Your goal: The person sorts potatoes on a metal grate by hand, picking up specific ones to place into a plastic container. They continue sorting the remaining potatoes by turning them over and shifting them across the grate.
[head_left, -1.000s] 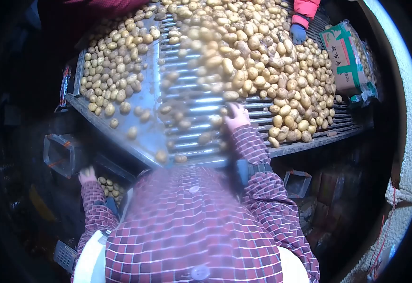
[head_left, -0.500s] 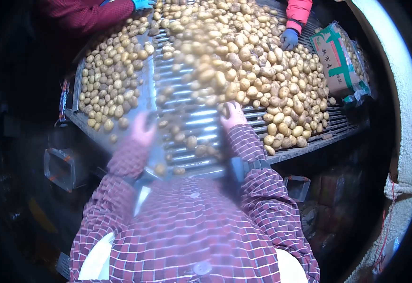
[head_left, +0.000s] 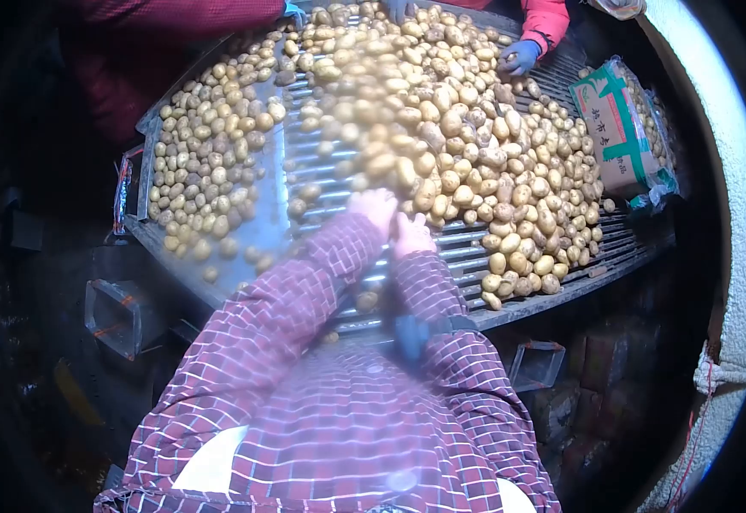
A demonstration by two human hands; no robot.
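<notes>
My left hand (head_left: 373, 208) is at the near edge of the large potato pile (head_left: 467, 128), over the slatted metal rack (head_left: 322, 175). Its fingers point down and are partly hidden and blurred. Right beside it, my right hand (head_left: 412, 233) has its fingers bent against the lower edge of the pile. What either hand holds, if anything, cannot be made out. Smaller potatoes (head_left: 211, 162) lie spread over the smooth metal surface (head_left: 266, 205) to the left, and a few sit on the slats below my hands.
A co-worker's gloved hand (head_left: 520, 57) touches potatoes at the upper right; other gloved hands (head_left: 400, 8) show at the top. An open carton (head_left: 614, 128) of potatoes stands at the right. Framed containers (head_left: 115, 318) are below the table, and a pale pillar (head_left: 736, 197) rises at far right.
My left hand has moved right and up from the smooth metal surface to beside my right hand. My right hand is slightly lower. The co-worker's gloved hand at the right has shifted up a little.
</notes>
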